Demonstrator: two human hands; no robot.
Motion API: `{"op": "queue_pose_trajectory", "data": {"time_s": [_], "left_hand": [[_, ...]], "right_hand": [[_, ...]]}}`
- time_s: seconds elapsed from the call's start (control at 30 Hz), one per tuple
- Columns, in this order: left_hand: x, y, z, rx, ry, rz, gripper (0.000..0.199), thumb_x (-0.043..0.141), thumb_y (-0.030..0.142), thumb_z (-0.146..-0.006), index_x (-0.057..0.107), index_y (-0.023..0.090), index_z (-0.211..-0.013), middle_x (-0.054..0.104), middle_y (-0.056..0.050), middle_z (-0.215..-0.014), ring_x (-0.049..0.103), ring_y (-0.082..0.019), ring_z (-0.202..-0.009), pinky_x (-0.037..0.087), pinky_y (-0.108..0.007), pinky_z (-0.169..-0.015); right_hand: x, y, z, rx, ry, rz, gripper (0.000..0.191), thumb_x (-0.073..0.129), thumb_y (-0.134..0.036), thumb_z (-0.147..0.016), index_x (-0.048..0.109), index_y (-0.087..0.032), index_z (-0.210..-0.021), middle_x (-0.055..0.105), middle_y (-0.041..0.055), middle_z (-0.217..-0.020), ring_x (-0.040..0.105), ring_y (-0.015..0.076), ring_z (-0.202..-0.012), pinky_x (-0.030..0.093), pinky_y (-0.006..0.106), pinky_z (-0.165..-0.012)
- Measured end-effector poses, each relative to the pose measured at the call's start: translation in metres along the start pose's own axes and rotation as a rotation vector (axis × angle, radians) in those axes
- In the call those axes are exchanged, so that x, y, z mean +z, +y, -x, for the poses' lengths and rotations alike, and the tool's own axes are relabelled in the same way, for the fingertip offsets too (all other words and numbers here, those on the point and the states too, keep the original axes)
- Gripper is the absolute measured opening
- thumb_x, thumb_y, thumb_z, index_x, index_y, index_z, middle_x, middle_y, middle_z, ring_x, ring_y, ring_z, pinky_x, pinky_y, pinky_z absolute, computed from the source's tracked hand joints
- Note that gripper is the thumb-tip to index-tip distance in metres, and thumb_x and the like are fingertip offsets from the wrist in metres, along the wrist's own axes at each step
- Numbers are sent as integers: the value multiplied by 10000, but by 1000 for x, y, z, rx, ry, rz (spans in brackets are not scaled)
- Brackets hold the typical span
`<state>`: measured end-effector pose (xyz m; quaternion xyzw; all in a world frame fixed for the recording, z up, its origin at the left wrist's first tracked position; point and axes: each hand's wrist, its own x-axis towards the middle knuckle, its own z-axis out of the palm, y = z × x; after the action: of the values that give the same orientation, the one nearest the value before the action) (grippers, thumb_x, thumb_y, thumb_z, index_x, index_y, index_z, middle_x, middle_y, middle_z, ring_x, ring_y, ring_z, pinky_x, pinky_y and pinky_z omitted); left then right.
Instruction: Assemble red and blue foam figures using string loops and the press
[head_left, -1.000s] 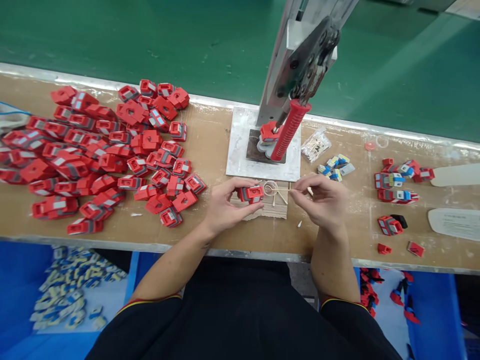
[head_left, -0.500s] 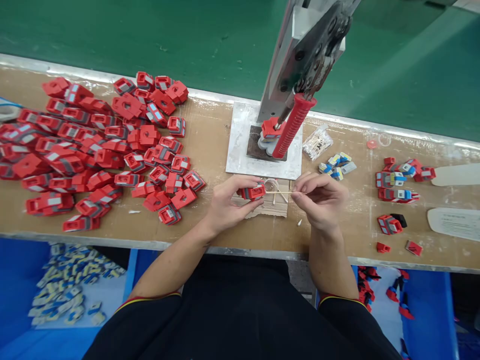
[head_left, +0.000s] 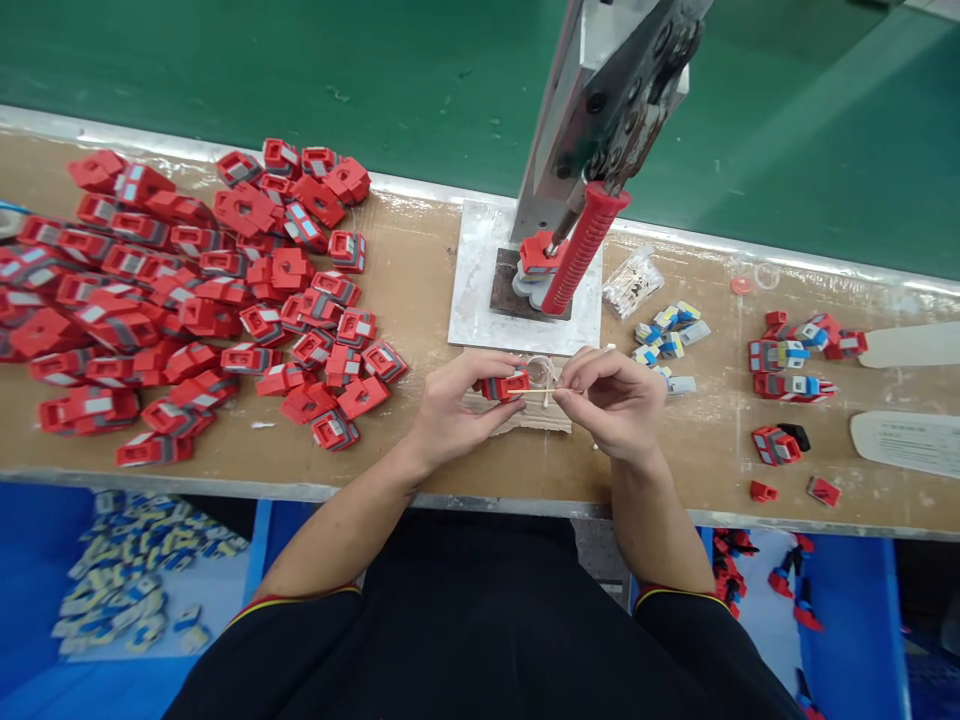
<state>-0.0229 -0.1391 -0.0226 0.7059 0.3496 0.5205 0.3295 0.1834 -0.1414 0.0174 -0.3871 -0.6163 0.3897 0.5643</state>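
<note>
My left hand (head_left: 459, 408) grips a small red plastic toy vehicle part (head_left: 504, 385) with a grey band between thumb and fingers. In my right hand (head_left: 616, 396), thumb and fingertips pinch a thin cotton swab (head_left: 534, 391). The swab's left end meets the side of the red part that faces right; whether it goes inside cannot be made out. Under and behind the hands lie a piece of cardboard (head_left: 551, 418), a small clear round dish (head_left: 534, 370) and another swab, partly hidden by my fingers.
A hand press with a red handle (head_left: 586, 248) stands on a metal plate (head_left: 469, 318), another red part beneath it. Red parts (head_left: 210, 315) are heaped at left. To the right are a swab bag (head_left: 634, 283), blue-and-white pieces (head_left: 667, 335) and assembled vehicles (head_left: 791, 385). Blue bins (head_left: 855, 610) sit below.
My right hand has moved left with the swab, bringing its tip onto the red part. My left hand stays nearly in place, still holding the part. The view has shifted slightly.
</note>
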Motion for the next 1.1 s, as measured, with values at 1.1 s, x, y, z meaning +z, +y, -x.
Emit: {"op": "queue_pose_trajectory", "data": {"time_s": [1.1], "left_hand": [[-1,2,-2,-4,25,-19,352,952,346,-829,767,208,-1095,857,-73,-1027,839,-211,-930,686,-320,-842]], "right_hand": [[-9,-3,-3,-20,65,38,299,942,-290,-803,664,-252,-699,697,-18,-622,642,157,-570,551,314,-550]]}}
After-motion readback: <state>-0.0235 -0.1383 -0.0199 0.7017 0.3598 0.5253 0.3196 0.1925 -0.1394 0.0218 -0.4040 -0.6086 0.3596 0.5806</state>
